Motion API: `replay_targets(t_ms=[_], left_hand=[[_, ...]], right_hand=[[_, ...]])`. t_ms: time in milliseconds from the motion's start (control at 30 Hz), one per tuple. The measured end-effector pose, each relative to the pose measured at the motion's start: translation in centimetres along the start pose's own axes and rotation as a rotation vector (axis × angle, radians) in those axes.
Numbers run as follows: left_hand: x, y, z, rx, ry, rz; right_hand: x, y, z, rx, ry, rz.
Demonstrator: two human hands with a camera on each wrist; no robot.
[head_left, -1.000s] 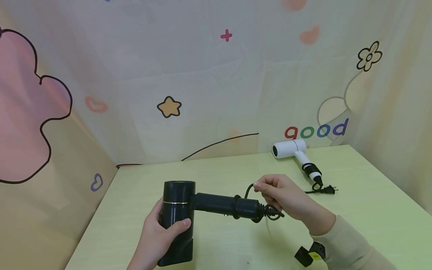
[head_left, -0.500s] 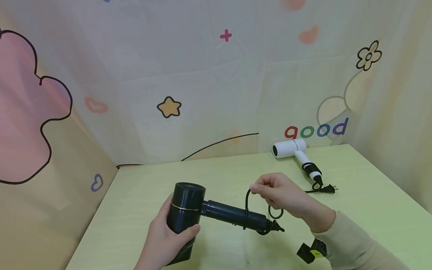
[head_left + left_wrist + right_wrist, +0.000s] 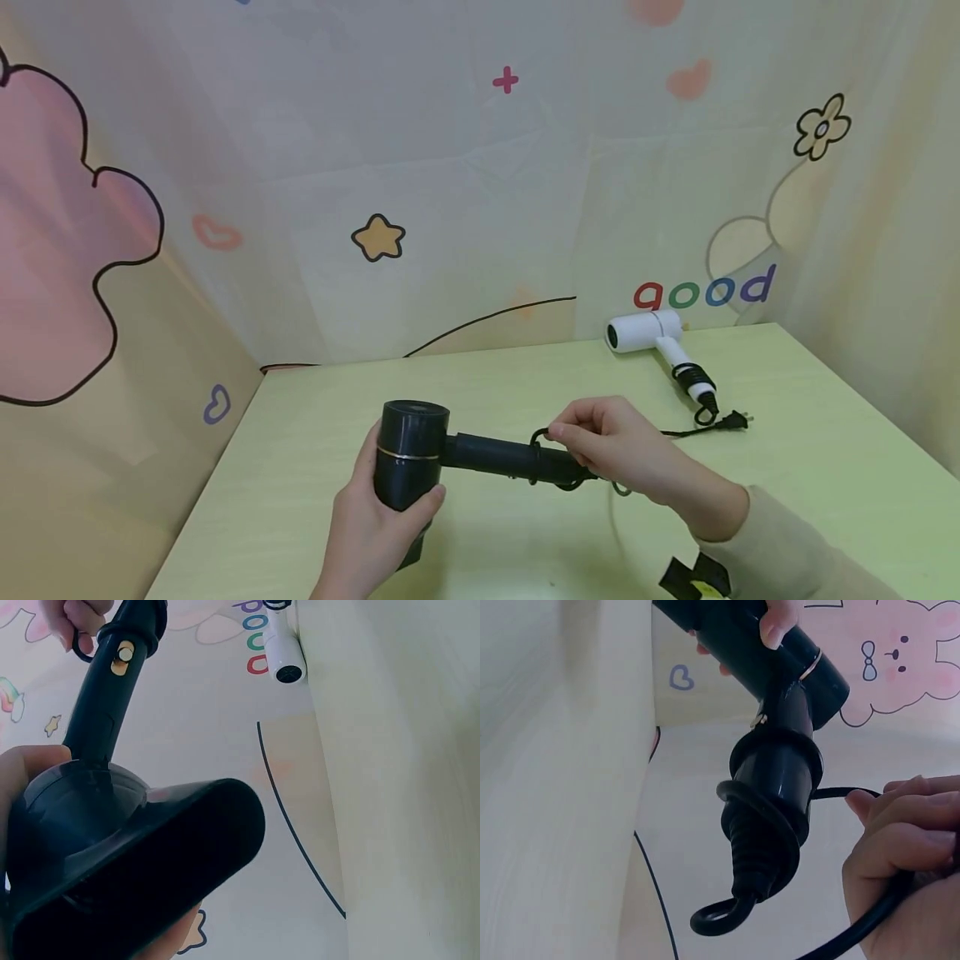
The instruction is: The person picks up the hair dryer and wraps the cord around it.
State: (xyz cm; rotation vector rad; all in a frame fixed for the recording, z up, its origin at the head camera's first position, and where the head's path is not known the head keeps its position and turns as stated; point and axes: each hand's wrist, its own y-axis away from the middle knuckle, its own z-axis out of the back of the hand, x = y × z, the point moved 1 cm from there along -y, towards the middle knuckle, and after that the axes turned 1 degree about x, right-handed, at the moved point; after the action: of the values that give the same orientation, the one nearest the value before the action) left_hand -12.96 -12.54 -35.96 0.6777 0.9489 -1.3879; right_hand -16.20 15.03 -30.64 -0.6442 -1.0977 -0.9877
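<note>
A dark hair dryer [image 3: 408, 467] is held above the table by my left hand [image 3: 378, 521], its fingers and thumb wrapped round the barrel. The handle [image 3: 487, 454] points right, with the black power cord [image 3: 761, 806] looped round it. My right hand [image 3: 611, 442] pinches the cord beside the handle's end, and more cord passes through its curled fingers in the right wrist view. In the left wrist view the wide, dark nozzle [image 3: 150, 877] faces the camera, and a switch [image 3: 122, 656] shows on the handle.
A white hair dryer [image 3: 641, 332] lies at the table's back right, its black cord wound round its handle and its plug [image 3: 732, 421] alongside. Near the right sleeve sits a small black object with a yellow label [image 3: 705, 588]. A printed curtain [image 3: 450, 167] hangs behind the pale table [image 3: 315, 467].
The dark dryer has moved right overall, tipping handle-down and then levelling somewhat. My right hand, pinching the cord throughout, has shifted slightly left and now covers the handle's end.
</note>
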Motion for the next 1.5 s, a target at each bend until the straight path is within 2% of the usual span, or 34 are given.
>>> replay_targets(t_ms=[167,433,733,900,1100,1300,1500], left_hand=[[0.1,0.0,0.0,-0.037,-0.006,-0.011],[0.3,-0.4,0.2,-0.141,-0.040,-0.027],[0.8,-0.8,0.4,-0.223,-0.042,-0.032],[1.2,-1.2,0.5,-0.255,-0.032,-0.029],[1.6,-1.6,0.8,-0.327,-0.035,-0.050],[1.7,-1.9,1.2,-0.381,-0.010,-0.035],[1.8,-2.1,1.6,-0.387,0.016,0.014]], right_hand=[[0.2,0.3,-0.3,0.002,-0.020,0.004],[0.7,1.0,-0.8,0.002,-0.061,0.027],[1.1,2.0,-1.5,0.034,-0.092,0.055],[0.8,2.5,-1.9,0.048,-0.113,0.061],[0.2,3.2,-2.4,0.069,-0.127,0.065],[-0.3,4.0,-3.2,0.119,-0.142,0.089],[-1.1,4.4,-4.3,0.158,-0.142,0.038]])
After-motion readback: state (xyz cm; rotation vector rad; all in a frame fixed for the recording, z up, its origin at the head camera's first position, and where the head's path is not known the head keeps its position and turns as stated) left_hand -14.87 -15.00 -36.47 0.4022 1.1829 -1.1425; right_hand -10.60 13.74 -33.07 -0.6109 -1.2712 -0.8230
